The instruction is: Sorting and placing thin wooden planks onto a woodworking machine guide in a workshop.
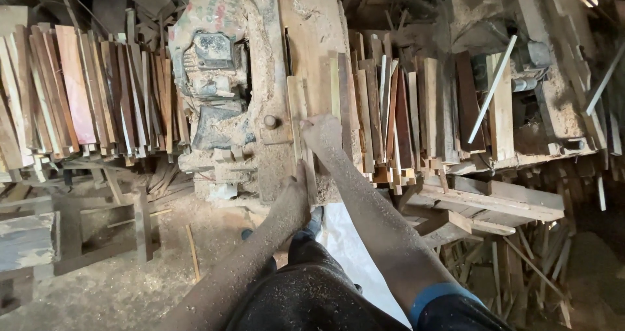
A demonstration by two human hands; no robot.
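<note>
A narrow pale wooden strip [298, 103] lies lengthwise on the sawdust-covered saw table [312, 38]. My right hand [322, 132], dusted with sawdust, presses down on the strip near its middle. My left hand [298, 186] holds the strip's near end at the table's front edge. Both forearms are coated in sawdust. A round wooden knob [269, 121] stands just left of the strip.
A dusty motor housing [211, 77] sits left of the saw table. Stacks of cut wooden slats lie at the left [84, 96] and right [416, 110]. Offcuts pile under the right bench [514, 266]. A low wooden frame [97, 227] stands on the sawdust floor.
</note>
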